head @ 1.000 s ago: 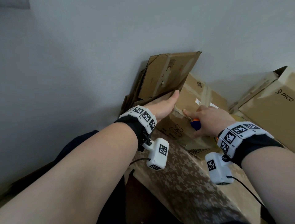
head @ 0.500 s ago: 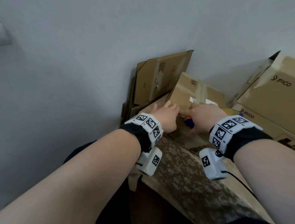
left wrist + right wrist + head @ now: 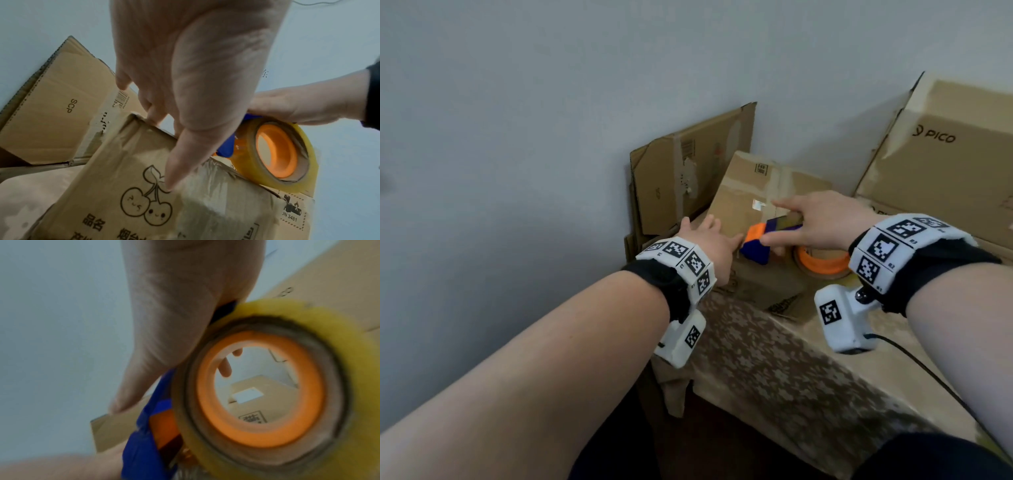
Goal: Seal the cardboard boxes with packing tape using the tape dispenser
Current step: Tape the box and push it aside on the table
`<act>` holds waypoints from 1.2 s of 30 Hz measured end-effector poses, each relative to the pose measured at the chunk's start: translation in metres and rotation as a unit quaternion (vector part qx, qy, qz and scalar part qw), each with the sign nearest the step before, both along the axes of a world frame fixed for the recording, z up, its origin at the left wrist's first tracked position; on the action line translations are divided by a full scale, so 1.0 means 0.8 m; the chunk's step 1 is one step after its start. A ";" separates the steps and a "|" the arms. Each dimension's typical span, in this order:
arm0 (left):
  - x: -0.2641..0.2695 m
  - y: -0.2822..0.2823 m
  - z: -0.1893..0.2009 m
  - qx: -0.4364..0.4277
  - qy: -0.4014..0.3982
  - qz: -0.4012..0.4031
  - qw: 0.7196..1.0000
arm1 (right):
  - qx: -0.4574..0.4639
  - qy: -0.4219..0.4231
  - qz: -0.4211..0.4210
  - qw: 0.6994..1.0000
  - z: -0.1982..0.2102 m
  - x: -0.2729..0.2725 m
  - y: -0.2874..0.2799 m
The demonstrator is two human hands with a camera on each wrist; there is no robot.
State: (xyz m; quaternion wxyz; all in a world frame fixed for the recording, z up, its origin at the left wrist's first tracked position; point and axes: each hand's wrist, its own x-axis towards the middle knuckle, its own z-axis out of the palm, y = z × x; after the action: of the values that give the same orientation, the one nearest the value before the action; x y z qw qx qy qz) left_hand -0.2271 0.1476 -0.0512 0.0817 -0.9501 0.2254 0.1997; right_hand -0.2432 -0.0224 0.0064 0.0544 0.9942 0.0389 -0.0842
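Observation:
A cardboard box (image 3: 753, 192) with a cherry print (image 3: 144, 203) stands on the table against the wall. My left hand (image 3: 709, 243) lies over its near top edge, the thumb (image 3: 180, 170) pressing flat on the taped front face. My right hand (image 3: 822, 219) grips the blue and orange tape dispenser (image 3: 756, 245) just above the box's near edge, index finger stretched out. Its yellowish tape roll (image 3: 822, 265) with an orange core hangs under the palm and also shows in the wrist views (image 3: 275, 152) (image 3: 261, 389).
Flattened cardboard (image 3: 688, 171) leans on the wall behind the box. Large PICO boxes (image 3: 945, 164) stand at the right. The table (image 3: 774, 370) wears a patterned cloth and ends close to me. A black cable (image 3: 928, 373) trails from my right wrist.
My right hand has come up off the front face with the dispenser, so the roll now shows. My left hand has slid from the box top to its near edge.

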 end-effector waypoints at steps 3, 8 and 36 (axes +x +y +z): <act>0.001 -0.003 -0.005 -0.025 -0.005 -0.015 1.000 | 0.176 -0.042 -0.059 0.982 -0.001 -0.011 -0.027; 0.001 -0.007 -0.010 -0.052 -0.003 -0.036 0.998 | 0.359 -0.098 -0.139 0.918 -0.015 -0.014 -0.046; 0.003 -0.030 -0.008 -0.006 0.014 0.013 1.000 | 0.475 0.018 -0.132 0.870 -0.020 -0.019 -0.107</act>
State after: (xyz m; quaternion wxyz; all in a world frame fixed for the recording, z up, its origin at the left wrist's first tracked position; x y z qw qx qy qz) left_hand -0.2250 0.1235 -0.0579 0.0708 -0.9504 0.2156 0.2128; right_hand -0.2580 -0.1078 -0.0096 -0.4371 0.8941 -0.0562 -0.0796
